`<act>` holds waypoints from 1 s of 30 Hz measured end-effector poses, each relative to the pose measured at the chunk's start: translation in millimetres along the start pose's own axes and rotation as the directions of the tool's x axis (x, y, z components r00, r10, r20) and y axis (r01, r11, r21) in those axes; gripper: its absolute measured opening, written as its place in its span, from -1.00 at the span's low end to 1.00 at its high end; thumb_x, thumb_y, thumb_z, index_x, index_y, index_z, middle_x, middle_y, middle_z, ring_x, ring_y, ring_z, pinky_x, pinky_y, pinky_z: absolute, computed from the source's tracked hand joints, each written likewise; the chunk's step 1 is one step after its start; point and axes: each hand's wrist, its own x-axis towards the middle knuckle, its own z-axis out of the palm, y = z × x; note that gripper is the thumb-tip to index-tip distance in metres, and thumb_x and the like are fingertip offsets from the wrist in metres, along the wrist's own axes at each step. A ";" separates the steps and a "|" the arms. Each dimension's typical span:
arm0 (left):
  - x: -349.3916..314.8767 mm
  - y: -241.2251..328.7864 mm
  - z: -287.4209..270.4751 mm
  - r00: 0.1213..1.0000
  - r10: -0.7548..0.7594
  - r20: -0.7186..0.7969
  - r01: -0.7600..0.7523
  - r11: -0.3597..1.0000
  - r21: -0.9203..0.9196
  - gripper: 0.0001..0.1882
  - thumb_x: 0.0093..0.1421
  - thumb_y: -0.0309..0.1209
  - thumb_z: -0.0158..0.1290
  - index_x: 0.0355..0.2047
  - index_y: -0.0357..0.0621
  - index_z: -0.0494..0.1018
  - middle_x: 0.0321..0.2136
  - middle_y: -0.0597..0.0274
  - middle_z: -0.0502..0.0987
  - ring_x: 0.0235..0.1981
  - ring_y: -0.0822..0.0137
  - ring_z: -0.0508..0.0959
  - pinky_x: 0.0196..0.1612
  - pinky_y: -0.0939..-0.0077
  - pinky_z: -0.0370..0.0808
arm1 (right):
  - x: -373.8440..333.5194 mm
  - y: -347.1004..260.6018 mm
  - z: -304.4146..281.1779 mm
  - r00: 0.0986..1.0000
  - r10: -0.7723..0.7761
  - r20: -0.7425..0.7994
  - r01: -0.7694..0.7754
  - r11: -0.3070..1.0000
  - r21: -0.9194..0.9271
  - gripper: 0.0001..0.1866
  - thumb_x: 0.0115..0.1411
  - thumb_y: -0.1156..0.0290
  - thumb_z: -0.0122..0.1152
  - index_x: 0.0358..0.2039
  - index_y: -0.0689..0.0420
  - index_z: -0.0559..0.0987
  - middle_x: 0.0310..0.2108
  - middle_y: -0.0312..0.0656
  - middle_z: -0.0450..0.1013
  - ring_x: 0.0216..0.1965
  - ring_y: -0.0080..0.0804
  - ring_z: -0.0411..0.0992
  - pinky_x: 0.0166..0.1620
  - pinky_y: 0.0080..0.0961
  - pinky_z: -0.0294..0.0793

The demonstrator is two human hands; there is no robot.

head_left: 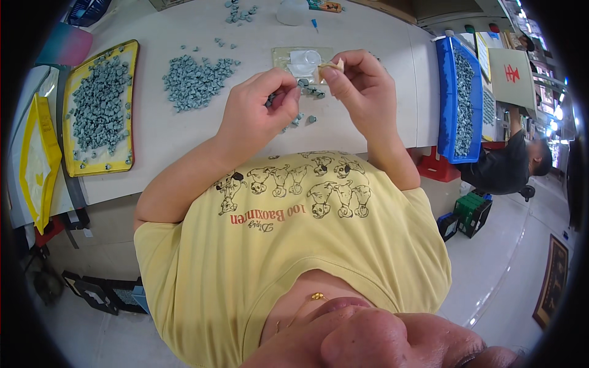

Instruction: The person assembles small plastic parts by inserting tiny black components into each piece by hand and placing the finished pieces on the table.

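Note:
My left hand (261, 104) is closed in a pinch above the table. Whatever its fingertips hold is too small or hidden to make out. Beside it, my right hand (365, 92) pinches a cream-coloured scrap (331, 69), perhaps cloth, between thumb and forefinger. Several small grey-green parts (311, 119) lie on the table under and between the hands. Just beyond the hands is a clear, flat plastic tray (282, 56) with a pale round shape in it. Left of my left hand spreads a larger loose pile of the same grey-green parts (195, 83).
At the left stands a yellow tray (134, 55) heaped with grey-green parts, next to another yellow tray (52, 132). A long blue bin (446, 98) of parts is at the right. A whitish bottle (293, 12) stands at the back. Another person (506, 162) works at the far right.

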 end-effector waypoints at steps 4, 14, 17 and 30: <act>0.8 -0.7 0.7 0.985 0.174 0.007 -0.174 0.982 0.074 -0.88 -0.03 -0.56 0.08 -0.46 -0.22 0.37 -0.64 0.23 0.37 -0.67 0.42 0.36 -0.59 0.57 0.33 | -0.9 6.5 3.1 0.978 -0.167 0.126 0.196 0.943 -0.269 -0.85 0.11 0.51 0.20 -0.34 0.26 0.44 -0.50 -0.34 0.42 -0.51 -0.73 0.31 -0.44 -0.79 0.31; 4.9 6.8 7.2 0.975 -0.049 0.216 0.009 0.984 0.179 -0.92 -0.04 -0.53 0.04 -0.50 -0.23 0.36 -0.66 0.13 0.38 -0.65 0.22 0.41 -0.54 0.44 0.36 | 48.0 29.1 -51.3 0.983 0.050 -0.179 -0.107 0.940 -0.324 -0.82 0.11 0.48 0.17 -0.25 0.22 0.49 -0.47 -0.31 0.47 -0.51 -0.69 0.36 -0.43 -0.73 0.36; 9.5 11.6 21.1 0.919 -0.186 0.348 0.082 0.953 0.293 -0.89 0.00 -0.45 0.03 -0.50 -0.24 0.38 -0.65 0.08 0.41 -0.62 0.13 0.43 -0.51 0.38 0.36 | 63.0 59.4 -83.8 0.994 0.029 -0.110 -0.083 0.848 -0.523 -0.73 0.11 0.45 0.16 -0.15 0.21 0.47 -0.44 -0.30 0.49 -0.50 -0.64 0.39 -0.41 -0.67 0.40; -2.3 184.7 137.5 0.979 0.000 -0.204 0.055 0.962 0.266 -0.81 0.13 -0.38 0.02 -0.50 -0.29 0.39 -0.73 0.22 0.34 -0.65 0.50 0.28 -0.56 0.54 0.28 | -34.1 -56.1 -271.7 0.743 -0.387 -0.546 0.143 0.889 -0.435 -0.72 0.12 0.49 0.06 -0.11 0.16 0.47 -0.49 -0.26 0.48 -0.55 -0.59 0.36 -0.41 -0.63 0.39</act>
